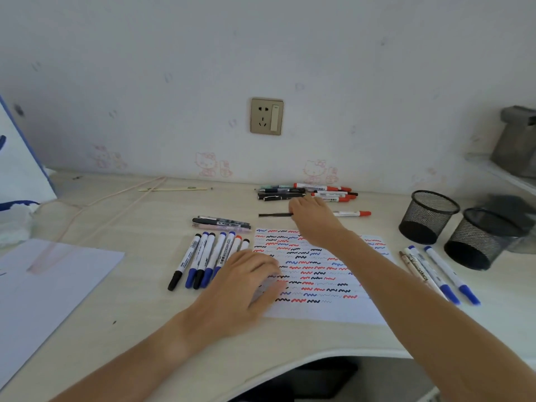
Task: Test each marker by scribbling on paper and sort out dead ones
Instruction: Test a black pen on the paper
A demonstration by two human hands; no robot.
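The right hand [311, 216] reaches to the far side of the scribble paper [319, 274]. Its fingers curl around a thin black pen [274, 215], which sticks out to the left of the grip and lies low over the desk [139, 309]. Just right of this hand lies a red-capped marker [352, 213]. Behind the hand, near the wall, is a pile of pens and red markers [307, 192]. The left hand [246, 282] rests flat with relaxed fingers on the left edge of the paper and holds nothing. Directly left of it is a row of blue and black markers [203, 259]. Far to the right of both hands, blue-capped markers [443, 274] lie beside two black mesh cups [452, 227].
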